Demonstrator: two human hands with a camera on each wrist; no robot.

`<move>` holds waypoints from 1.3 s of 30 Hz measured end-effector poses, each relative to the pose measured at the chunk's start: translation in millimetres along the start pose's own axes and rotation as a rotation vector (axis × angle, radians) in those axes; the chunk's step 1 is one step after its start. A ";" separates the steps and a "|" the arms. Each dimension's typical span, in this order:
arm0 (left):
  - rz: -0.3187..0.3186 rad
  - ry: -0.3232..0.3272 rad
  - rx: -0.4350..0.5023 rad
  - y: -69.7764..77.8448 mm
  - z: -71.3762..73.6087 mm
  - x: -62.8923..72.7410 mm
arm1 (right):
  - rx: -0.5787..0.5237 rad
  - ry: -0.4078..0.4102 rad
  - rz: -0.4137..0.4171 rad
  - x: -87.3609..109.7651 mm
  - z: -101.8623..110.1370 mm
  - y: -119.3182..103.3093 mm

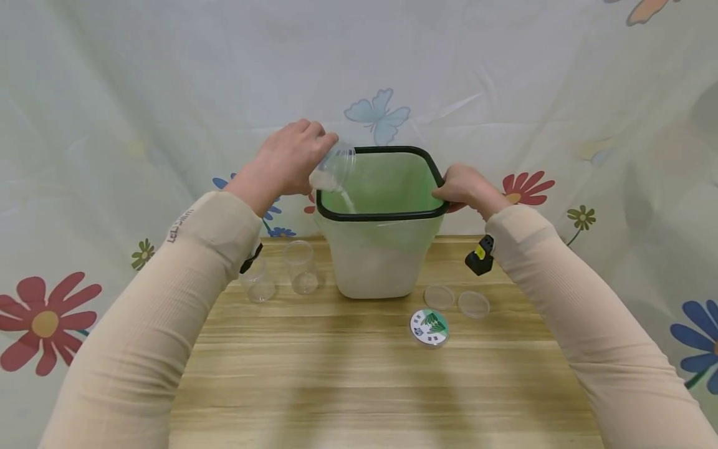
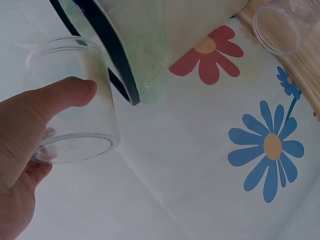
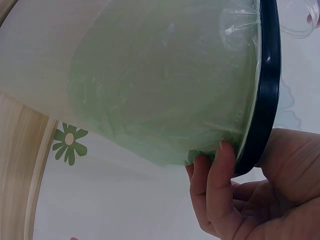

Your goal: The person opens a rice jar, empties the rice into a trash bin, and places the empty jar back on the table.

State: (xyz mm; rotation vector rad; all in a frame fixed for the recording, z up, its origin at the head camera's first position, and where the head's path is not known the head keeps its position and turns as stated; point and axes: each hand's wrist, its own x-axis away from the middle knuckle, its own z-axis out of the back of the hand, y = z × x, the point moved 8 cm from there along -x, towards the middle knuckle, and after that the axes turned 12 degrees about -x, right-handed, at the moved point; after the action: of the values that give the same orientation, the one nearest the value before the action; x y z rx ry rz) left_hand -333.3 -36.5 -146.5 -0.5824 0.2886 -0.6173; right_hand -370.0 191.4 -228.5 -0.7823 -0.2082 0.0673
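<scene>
My left hand (image 1: 291,159) grips a clear plastic jar (image 1: 335,167) tipped over the left rim of a trash can (image 1: 376,268). Pale, grainy stuff (image 1: 348,201) streams from the jar's mouth into the can. In the left wrist view the thumb lies along the side of the jar (image 2: 75,117), its round base towards the camera. A green bag (image 1: 392,181) lines the can, held under a black rim (image 1: 387,217). My right hand (image 1: 468,188) holds the can's right rim; in the right wrist view its fingers curl below the black rim (image 3: 270,85), against the bag.
Two clear jars (image 1: 301,268) stand on the wooden table (image 1: 314,374) left of the can. To its right lie two clear lids (image 1: 439,297) and a lid with a green-and-white label (image 1: 429,327). A flowered curtain (image 1: 224,75) hangs behind.
</scene>
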 end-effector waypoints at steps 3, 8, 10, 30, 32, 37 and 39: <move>-0.014 0.011 -0.007 1.8 0.7 0.2 | -0.001 0.001 0.002 -0.4 -0.3 0.3; -0.025 0.034 -0.024 4.1 3.3 0.4 | 0.013 0.003 -0.001 -0.3 -0.5 0.9; -0.029 0.050 -0.025 5.2 5.2 0.4 | 0.017 0.003 -0.001 -0.2 -0.6 1.0; -0.077 0.074 -0.073 11.8 12.1 0.4 | 0.014 -0.005 -0.009 0.4 -1.0 0.0; -0.083 0.072 -0.080 12.5 13.1 0.0 | 0.014 -0.004 -0.011 0.2 -0.7 0.3; -0.105 0.050 -0.127 15.5 14.2 -2.9 | 0.015 -0.007 -0.009 -0.5 -1.0 0.2; -0.114 0.032 -0.151 16.9 13.6 -4.1 | 0.017 -0.008 -0.006 -0.1 -1.4 -0.6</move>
State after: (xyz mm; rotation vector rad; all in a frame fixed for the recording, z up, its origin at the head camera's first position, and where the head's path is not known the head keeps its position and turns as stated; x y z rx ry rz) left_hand -323.1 -17.0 -145.2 -0.7382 0.3362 -0.7194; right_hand -369.8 190.0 -229.1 -0.7647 -0.2169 0.0662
